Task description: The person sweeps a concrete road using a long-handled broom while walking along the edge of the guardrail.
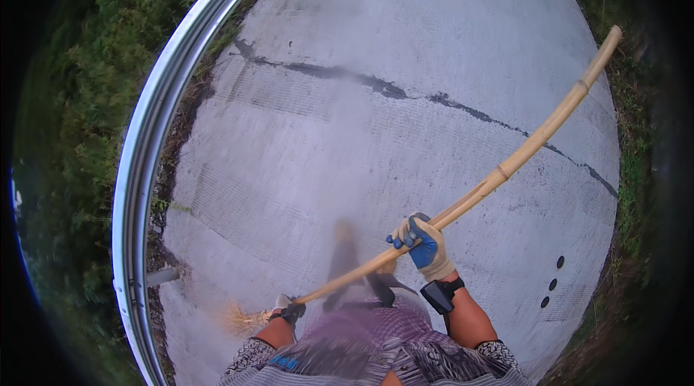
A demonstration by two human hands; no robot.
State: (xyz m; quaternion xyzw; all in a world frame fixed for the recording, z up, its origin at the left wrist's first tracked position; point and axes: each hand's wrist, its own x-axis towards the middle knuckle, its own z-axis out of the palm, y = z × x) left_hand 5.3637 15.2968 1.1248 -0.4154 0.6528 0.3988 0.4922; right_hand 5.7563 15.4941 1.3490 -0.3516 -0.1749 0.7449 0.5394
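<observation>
A long bamboo pole [520,158], the handle of a broom, runs slantwise across my body from lower left to upper right. My right hand [425,242], in a cream work glove with a blue coated palm, is wrapped around it at mid-length. Lower down, beside my hip, my left hand [287,304] grips the pole's other end; a black wrist device partly hides its fingers. Just past that hand the broom's straw-coloured bristles [244,321] show blurred, and whether they touch the pavement cannot be made out.
Grooved concrete pavement [325,163] lies underfoot, crossed by a dark patched crack [374,82]. A metal guardrail [135,169] with a post [162,276] bounds the left, with shrubs [81,109] beyond. Grass [631,185] edges the right, near three dark round spots [553,284].
</observation>
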